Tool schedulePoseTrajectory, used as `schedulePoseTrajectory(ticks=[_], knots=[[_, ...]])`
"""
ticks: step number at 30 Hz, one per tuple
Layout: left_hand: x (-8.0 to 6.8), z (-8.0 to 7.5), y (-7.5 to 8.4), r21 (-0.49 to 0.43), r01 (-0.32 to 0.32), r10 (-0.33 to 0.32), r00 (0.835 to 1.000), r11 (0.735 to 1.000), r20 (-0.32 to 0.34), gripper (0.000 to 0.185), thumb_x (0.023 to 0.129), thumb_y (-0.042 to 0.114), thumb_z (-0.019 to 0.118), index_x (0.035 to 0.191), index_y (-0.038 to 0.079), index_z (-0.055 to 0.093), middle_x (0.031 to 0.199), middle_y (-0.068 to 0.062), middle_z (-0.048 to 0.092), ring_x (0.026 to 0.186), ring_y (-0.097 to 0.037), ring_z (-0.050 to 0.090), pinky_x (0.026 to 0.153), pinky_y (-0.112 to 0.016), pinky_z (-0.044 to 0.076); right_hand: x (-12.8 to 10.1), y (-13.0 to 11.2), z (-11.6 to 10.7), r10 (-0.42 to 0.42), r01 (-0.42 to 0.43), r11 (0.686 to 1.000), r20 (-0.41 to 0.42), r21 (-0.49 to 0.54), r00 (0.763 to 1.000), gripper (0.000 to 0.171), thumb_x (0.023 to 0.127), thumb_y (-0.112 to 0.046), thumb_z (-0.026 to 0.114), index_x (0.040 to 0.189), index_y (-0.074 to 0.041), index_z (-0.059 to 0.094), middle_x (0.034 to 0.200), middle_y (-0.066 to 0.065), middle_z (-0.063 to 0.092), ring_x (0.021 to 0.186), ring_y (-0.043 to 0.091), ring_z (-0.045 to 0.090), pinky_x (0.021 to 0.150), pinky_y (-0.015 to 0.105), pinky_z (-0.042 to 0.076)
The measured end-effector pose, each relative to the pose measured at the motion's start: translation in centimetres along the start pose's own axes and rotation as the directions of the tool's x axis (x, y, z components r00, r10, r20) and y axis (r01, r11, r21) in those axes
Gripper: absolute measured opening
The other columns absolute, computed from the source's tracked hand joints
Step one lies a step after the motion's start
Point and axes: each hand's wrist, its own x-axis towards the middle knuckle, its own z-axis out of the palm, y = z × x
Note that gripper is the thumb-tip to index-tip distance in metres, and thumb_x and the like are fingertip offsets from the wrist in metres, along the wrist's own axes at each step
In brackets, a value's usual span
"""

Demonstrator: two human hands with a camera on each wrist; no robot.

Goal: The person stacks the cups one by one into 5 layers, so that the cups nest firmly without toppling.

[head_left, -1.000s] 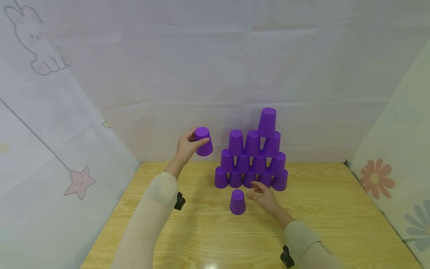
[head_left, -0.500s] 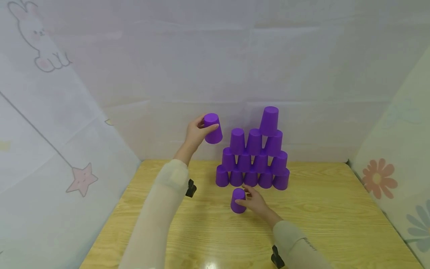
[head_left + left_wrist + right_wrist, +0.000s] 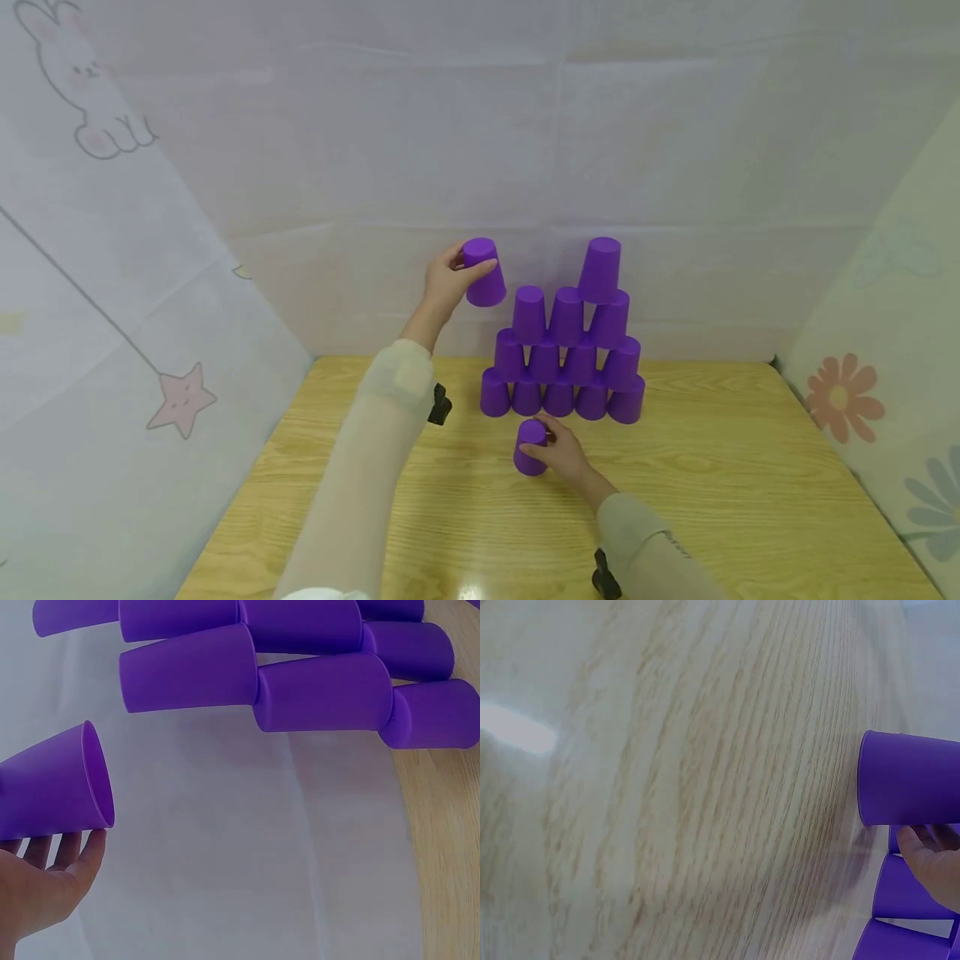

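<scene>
In the head view my left hand [image 3: 445, 283] grips an upside-down purple cup [image 3: 486, 275] in the air, up and left of the stack. The left wrist view shows that cup [image 3: 52, 784] with its open rim apart from the stacked cups. My right hand [image 3: 564, 454] has thumb and fingers around another upside-down purple cup [image 3: 529, 458], which stands on the table in front of the stack. Behind it rises a pyramid of purple cups [image 3: 558, 362], all mouth down. A single cup [image 3: 600, 271] tops its right end, over a row of three.
The pyramid stands near the back of the wood-grain table [image 3: 712, 475], close to a pale cloth backdrop [image 3: 420, 150]. Printed cloth hangs at both sides, with a star [image 3: 182, 400] on the left and a flower [image 3: 842, 397] on the right.
My left hand has lifted its cup up and to the right, nearer the stack's top row. My right hand has moved left and taken hold of the front cup.
</scene>
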Motion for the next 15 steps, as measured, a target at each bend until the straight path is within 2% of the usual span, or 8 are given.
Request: schedulePoseTrajectory(ticks=[7,15], knots=[[1.0,1.8,0.9,-0.029,0.000,0.000,1.000,1.000,-0.007,0.047,0.080,0.022,0.073,0.123,0.010,0.059,0.121,-0.013,0.061,0.114,-0.024,0.056,0.098,-0.036,0.047,-0.3,0.1,0.4,-0.003,0.003,1.000,-0.035,-0.004,0.999,0.051,0.081,-0.007,0.071,0.127,0.003,0.050,0.118,0.021,0.057,0.108,0.035,0.056,0.091,0.046,0.050],[1.7,3.7,1.8,-0.045,0.024,-0.022,0.999,0.999,0.037,0.051,0.080,0.023,0.073,0.127,0.011,0.057,0.124,-0.011,0.060,0.116,-0.023,0.056,0.099,-0.034,0.047,-0.6,0.2,0.6,-0.023,0.023,1.000,-0.072,0.007,0.997,0.049,0.078,-0.004,0.072,0.123,0.006,0.053,0.115,0.022,0.059,0.107,0.036,0.056,0.093,0.047,0.049]])
